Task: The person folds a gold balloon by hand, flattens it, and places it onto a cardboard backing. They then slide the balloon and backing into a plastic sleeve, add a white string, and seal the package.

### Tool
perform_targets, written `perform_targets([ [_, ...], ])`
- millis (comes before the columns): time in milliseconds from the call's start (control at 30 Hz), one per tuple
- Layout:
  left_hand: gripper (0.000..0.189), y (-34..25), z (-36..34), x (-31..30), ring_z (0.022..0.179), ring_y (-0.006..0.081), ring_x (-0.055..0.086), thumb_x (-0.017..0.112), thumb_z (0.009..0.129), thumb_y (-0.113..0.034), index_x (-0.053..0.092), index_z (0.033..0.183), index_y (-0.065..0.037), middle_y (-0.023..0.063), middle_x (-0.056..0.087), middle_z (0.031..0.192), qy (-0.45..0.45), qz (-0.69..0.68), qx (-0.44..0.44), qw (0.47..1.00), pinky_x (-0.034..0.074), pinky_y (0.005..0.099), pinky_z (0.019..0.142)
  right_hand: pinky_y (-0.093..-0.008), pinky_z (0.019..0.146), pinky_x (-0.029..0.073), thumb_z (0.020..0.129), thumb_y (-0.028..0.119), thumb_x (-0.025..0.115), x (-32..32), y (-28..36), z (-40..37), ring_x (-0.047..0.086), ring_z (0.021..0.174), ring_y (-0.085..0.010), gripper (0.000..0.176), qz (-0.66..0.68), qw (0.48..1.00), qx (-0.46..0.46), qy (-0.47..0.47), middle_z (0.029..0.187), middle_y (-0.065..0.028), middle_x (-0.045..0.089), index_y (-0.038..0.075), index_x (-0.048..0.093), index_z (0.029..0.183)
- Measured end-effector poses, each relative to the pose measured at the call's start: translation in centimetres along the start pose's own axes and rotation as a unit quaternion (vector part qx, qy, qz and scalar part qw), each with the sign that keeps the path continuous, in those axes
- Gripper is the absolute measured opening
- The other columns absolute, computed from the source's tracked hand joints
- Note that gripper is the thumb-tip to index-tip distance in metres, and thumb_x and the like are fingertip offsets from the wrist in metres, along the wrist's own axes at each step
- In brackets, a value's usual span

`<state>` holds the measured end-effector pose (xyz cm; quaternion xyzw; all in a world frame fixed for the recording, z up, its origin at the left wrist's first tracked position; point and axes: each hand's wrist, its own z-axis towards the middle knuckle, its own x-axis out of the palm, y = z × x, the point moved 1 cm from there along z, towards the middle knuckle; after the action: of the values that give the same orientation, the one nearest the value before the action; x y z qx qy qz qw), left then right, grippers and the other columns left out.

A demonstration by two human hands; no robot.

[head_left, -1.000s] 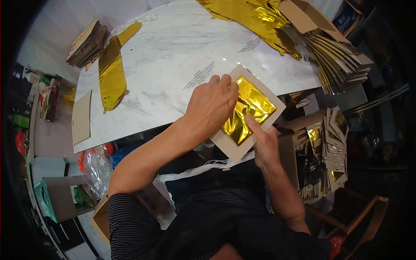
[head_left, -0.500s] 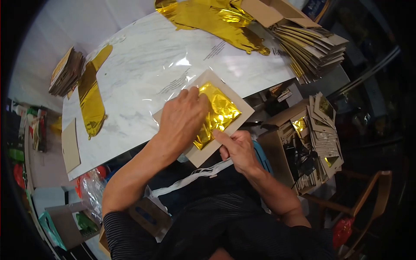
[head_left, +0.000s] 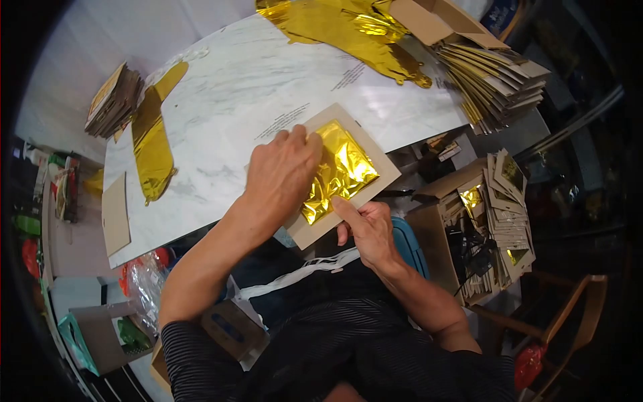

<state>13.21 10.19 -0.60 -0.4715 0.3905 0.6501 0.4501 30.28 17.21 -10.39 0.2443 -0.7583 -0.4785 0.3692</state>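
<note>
A folded gold foil balloon (head_left: 343,159) lies on a piece of grey-brown cardboard (head_left: 383,169), tilted over the table's front edge. My right hand (head_left: 368,231) grips the cardboard's lower right edge, thumb on top against the foil and the other fingers partly hidden beneath. My left hand (head_left: 284,164) is closed with curled fingers at the left side of the foil; whatever is in its fingertips is hidden. Just beyond it, small printed text (head_left: 281,120) shows, apparently on clear plastic film whose edges are hard to make out.
Unfolded gold foil balloons (head_left: 153,144) lie on the marbled table (head_left: 214,107), larger ones at the back. Stacked cards (head_left: 115,100) stand at left, near a loose card (head_left: 116,213). More packed cards (head_left: 499,87) fan out at right. Below is a cardboard box (head_left: 429,231) with several cards.
The view has shifted slightly, so the table appears farther right. Glare on the clear film beyond my left hand has mostly gone. Both hands stay at the cardboard and foil.
</note>
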Motion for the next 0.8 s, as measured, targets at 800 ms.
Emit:
perform_targets([
  [800, 0.029, -1.0, 0.3, -0.1, 0.102, 0.0293, 0.069, 0.07, 0.086, -0.014, 0.067, 0.113, -0.005, 0.011, 0.065, 0.098, -0.001, -0.107, 0.019, 0.994, 0.057, 0.041, 0.067, -0.0234, 0.047, 0.04, 0.104, 0.026, 0.072, 2.2, 0.4, -0.6, 0.058, 0.048, -0.0085, 0.037, -0.081, 0.997, -0.016, 0.002, 0.061, -0.0047, 0.066, -0.002, 0.074, 0.079],
])
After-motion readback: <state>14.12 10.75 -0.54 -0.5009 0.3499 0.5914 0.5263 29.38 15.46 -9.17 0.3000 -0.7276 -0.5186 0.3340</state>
